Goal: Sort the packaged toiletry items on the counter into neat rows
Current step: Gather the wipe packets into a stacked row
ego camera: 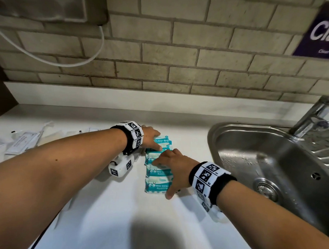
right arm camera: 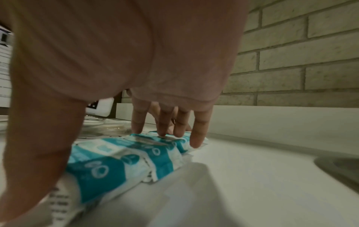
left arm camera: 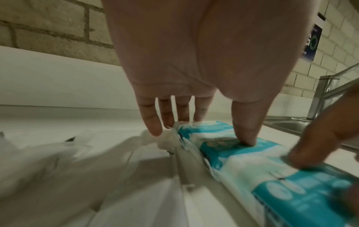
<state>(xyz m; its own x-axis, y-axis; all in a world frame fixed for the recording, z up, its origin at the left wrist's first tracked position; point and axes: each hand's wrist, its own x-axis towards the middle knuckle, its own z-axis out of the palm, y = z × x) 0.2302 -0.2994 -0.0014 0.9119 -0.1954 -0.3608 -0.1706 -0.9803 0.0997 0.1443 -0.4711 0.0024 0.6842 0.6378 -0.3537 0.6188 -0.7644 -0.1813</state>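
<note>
Several teal-and-white mini wipes packs (ego camera: 158, 169) lie in one column on the white counter (ego camera: 119, 225), running from near me toward the wall. My left hand (ego camera: 153, 138) rests with straight fingers on the far packs (left arm camera: 217, 138), thumb pressing the top of one. My right hand (ego camera: 169, 167) lies flat with spread fingers across the middle packs (right arm camera: 136, 153), its thumb down at the near pack's right edge. Neither hand curls round a pack.
Clear-wrapped white sachets (ego camera: 23, 141) lie scattered at the counter's left. A steel sink (ego camera: 270, 165) with a tap (ego camera: 313, 118) sits to the right. A brick wall (ego camera: 181, 59) backs the counter, with a white cable (ego camera: 50, 60) hanging on it.
</note>
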